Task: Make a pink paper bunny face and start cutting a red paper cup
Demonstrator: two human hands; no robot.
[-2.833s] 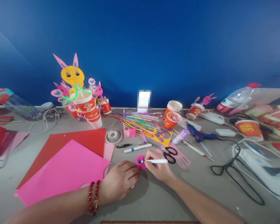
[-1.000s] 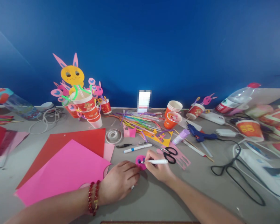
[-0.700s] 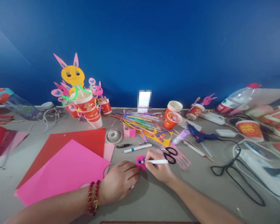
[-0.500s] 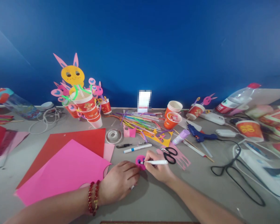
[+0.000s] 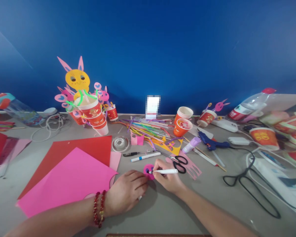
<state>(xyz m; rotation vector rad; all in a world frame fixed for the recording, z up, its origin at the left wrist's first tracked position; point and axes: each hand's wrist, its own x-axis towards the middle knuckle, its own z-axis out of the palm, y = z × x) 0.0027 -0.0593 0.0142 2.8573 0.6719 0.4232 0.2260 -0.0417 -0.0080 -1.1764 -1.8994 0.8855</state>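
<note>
My right hand [image 5: 168, 179] pinches a white marker [image 5: 166, 171], its dark tip on a small round pink paper piece [image 5: 150, 176] with dark purple spots. Fingers of my left hand [image 5: 129, 191] are curled together at the left edge of that piece; a small white object shows under them, too hidden to name. Just above lie a white and blue marker [image 5: 146, 157] and a black pen [image 5: 132, 153]. Black-handled scissors [image 5: 180, 164] rest right of my right hand on a cut pink sheet [image 5: 193, 169].
Pink [image 5: 71, 177] and red sheets [image 5: 86, 144] lie left. Behind are colourful sticks [image 5: 148, 128], a tape roll [image 5: 120, 144], decorated cups [image 5: 91, 112] and orange cups [image 5: 182, 126]. Rightward are a glue gun [image 5: 210, 141], its cable, a bottle [image 5: 249, 105] and a power strip [image 5: 273, 177].
</note>
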